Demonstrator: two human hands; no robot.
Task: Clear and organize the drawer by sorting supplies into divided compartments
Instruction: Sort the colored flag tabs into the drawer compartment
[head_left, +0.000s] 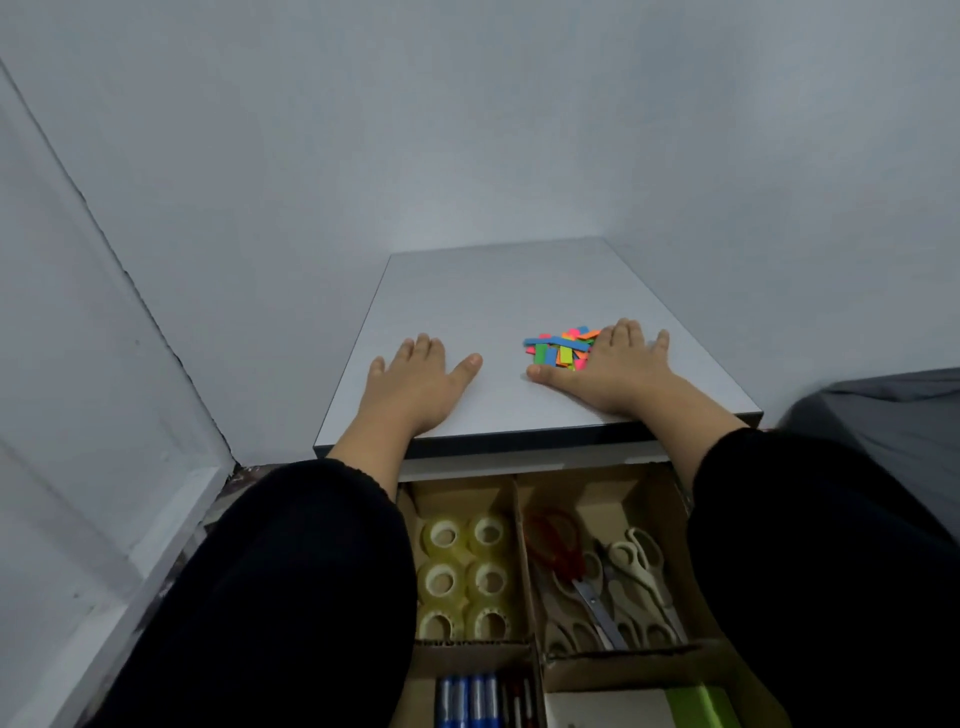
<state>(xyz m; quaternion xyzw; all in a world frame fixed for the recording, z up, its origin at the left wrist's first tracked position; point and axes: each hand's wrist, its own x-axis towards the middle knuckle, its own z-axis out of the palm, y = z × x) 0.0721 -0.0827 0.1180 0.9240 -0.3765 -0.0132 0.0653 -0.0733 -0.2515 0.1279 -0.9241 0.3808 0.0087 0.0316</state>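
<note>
The open drawer (675, 486) below the cabinet top holds cardboard dividers. Several clear tape rolls (465, 577) fill the back left compartment, and several scissors (602, 577) lie in the back right one. Blue pens (467, 701) sit front left; a white and green pad (649, 709) sits front right. On the grey cabinet top (493, 291) lies a small pile of coloured paper strips (558, 351). My left hand (415, 384) rests flat on the top, well left of the pile. My right hand (613, 371) lies flat, its fingers touching the pile's right side.
Pale walls close in behind and to the left of the cabinet. A dark grey fabric surface (893, 415) lies to the right. My black sleeves cover the drawer's left and right sides.
</note>
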